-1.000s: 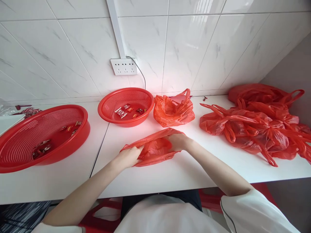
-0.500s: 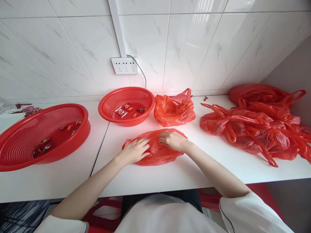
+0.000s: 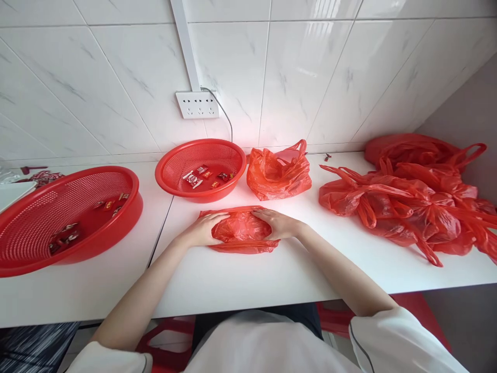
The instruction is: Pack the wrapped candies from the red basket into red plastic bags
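In the head view, the left hand (image 3: 202, 229) and the right hand (image 3: 281, 226) cup opposite sides of a crumpled red plastic bag (image 3: 243, 228) lying on the white tabletop (image 3: 248, 285) before the person. Both hands' fingers are spread, thumbs well apart, against the bag; whether they pinch its film, I cannot tell. Behind it, a small red colander (image 3: 219, 156) with wrapped sweets (image 3: 192, 179) stands near an upright open bag (image 3: 278, 181). A larger colander (image 3: 77, 194) stands to the left, tied red bags (image 3: 411, 207) to the right.

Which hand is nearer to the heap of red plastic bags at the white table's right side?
Right. The right hand is to the left of the heap, apart from it; the left hand is farther left, across the crumpled red plastic bag.
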A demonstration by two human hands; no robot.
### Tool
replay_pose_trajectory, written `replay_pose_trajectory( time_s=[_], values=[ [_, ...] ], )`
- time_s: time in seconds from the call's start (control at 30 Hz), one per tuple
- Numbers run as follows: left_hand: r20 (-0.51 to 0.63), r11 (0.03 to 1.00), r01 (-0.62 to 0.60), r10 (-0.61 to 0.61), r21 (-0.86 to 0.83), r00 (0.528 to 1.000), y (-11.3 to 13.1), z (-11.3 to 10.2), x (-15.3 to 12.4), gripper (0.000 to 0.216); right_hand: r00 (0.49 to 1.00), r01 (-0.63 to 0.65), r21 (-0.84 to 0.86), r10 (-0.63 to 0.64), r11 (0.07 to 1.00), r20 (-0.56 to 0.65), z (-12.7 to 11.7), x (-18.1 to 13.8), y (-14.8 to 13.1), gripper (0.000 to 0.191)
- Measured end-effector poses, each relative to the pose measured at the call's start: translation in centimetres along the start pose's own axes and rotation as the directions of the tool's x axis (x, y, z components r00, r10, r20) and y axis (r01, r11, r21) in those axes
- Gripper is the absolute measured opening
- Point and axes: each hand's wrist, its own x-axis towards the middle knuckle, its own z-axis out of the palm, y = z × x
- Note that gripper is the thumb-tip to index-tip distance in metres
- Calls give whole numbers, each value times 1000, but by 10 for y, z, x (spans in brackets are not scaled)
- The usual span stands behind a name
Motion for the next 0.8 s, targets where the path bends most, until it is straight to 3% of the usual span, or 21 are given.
replay_pose_trajectory(
  time_s=[0.07, 0.13, 0.17, 0.23, 0.3, 0.37, 0.47, 0.57, 0.7, 0.8],
  values=[
    [-50, 987, 24, -32, -161, 998, 3, 0, 0, 76, 996, 34, 9, -33, 999, -81, -4, -1, -4, 83],
    [-145, 904, 87, -161, -418, 976, 9, -1, 1, 66, 980, 55, -3, -55, 998, -191, -11, -1, -13, 53],
    [-185, 810, 123, -274, -573, 944, 13, -2, 2, 63, 967, 68, -11, -69, 998, -244, -14, -1, -20, 39],
    [-174, 507, 141, -523, -850, 835, 19, -7, 8, 64, 946, 137, -16, -136, 990, -293, -19, 0, -35, 29],
    [-62, 191, 92, -671, -977, 739, 23, -14, 16, 70, 946, 235, -11, -231, 972, -227, -17, 3, -50, 29],
    [4, 18, 24, -718, -1000, 696, 23, -22, 24, 71, 953, 280, -22, -281, 960, -113, -8, 8, -61, 30],
    [2, -69, -72, -733, -995, 681, 19, -28, 34, 54, 968, 243, -87, -247, 966, -46, 9, 14, -66, 35],
    [-26, -137, -175, -712, -975, 701, 14, -27, 38, 25, 963, 229, -137, -245, 964, -116, 11, 17, -67, 36],
    [-116, -92, -273, -744, -958, 659, 13, -16, 35, 11, 926, 212, -145, -246, 966, -286, -19, 17, -77, 28],
    [-156, -50, -266, -701, -963, 696, 18, -6, 31, 7, 900, 168, -148, -212, 975, -381, -49, 20, -87, 28]
  ],
)
